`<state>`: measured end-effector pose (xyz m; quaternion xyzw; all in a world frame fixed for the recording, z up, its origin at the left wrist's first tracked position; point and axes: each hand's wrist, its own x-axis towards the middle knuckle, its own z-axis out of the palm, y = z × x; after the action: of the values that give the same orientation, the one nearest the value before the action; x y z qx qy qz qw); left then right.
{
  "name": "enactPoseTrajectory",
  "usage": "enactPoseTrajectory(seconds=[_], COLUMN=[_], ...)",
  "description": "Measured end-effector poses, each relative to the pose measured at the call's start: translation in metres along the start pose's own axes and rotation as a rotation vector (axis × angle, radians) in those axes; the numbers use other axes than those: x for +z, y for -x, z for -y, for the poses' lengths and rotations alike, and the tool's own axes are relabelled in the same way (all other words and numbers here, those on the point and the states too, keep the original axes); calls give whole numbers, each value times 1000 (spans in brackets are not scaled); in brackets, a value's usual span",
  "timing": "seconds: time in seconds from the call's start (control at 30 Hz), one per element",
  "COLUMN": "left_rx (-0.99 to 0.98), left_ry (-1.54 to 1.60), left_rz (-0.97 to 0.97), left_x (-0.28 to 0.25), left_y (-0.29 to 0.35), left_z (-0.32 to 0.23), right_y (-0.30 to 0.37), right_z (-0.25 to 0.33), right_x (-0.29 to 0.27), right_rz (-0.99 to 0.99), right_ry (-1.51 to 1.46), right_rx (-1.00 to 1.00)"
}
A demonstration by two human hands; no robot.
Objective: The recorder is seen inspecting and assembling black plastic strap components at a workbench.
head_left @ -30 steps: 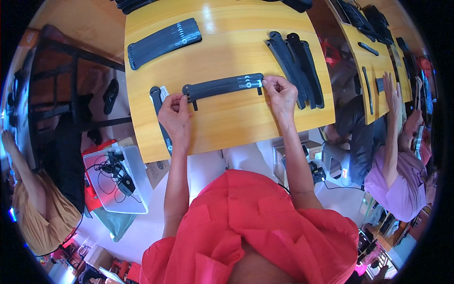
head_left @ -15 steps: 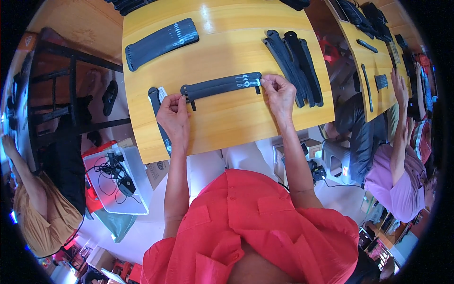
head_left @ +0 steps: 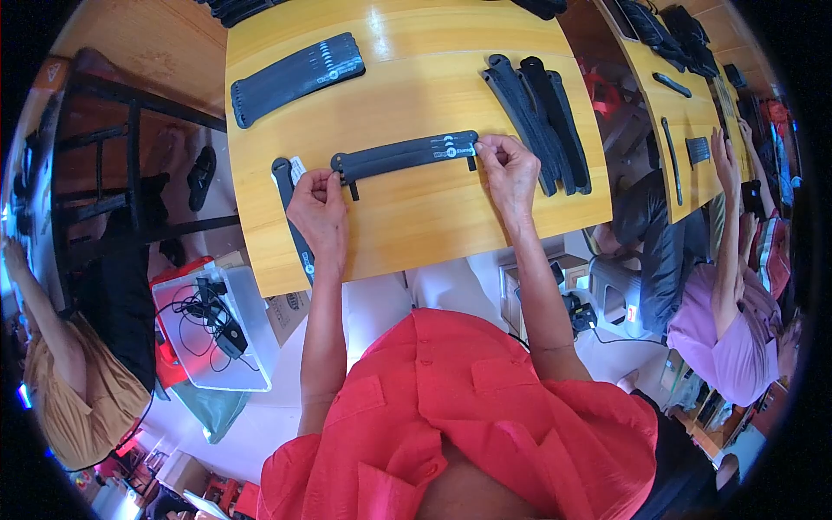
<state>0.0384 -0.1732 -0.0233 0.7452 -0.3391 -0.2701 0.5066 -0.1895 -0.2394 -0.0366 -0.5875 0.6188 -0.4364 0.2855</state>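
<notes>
A small set of overlapping black straps (head_left: 394, 159) with pale print lies level on the wooden table (head_left: 416, 217) in front of me. My left hand (head_left: 319, 212) pinches its left end, near the small holes. At the opposite end, the thumb and fingers of my right hand (head_left: 511, 173) grip the corner. Two short dark tabs stick out below the set, one by each hand. Beside my left hand lies a single black strap (head_left: 293, 221) with a white label, partly hidden by that hand and forearm.
A fanned row of black straps (head_left: 299, 80) lies at the back left. Several loose black straps (head_left: 542, 126) are piled at the right. Below the table's left edge, a clear plastic bin (head_left: 260, 329) holds black cables. Co-workers sit on both sides; a second table (head_left: 693, 165) stands at right.
My hands and the strap set have barely moved; the right end has shifted very slightly left. A co-worker's raised arm at right has moved a little.
</notes>
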Motion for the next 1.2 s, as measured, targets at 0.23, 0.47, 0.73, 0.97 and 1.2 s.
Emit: enactPoseTrajectory(seconds=[0.23,0.47,0.73,0.97,1.2], left_rx=[47,199,42,94,461], left_ry=[-64,-243,-192,-201,-295], left_rz=[-7,-53,-7,-2,43], left_x=[2,2,-1,-4,-1], left_y=[-1,-2,-10,-11,22], left_z=[8,3,0,12,-19], right_y=[0,-1,-6,-9,10], right_z=[9,11,9,3,26], right_x=[-2,-1,-1,-2,-25], right_rz=[-5,-3,9,71,72], right_ry=[51,71,55,29,50], right_rx=[-54,-69,-14,62,-111])
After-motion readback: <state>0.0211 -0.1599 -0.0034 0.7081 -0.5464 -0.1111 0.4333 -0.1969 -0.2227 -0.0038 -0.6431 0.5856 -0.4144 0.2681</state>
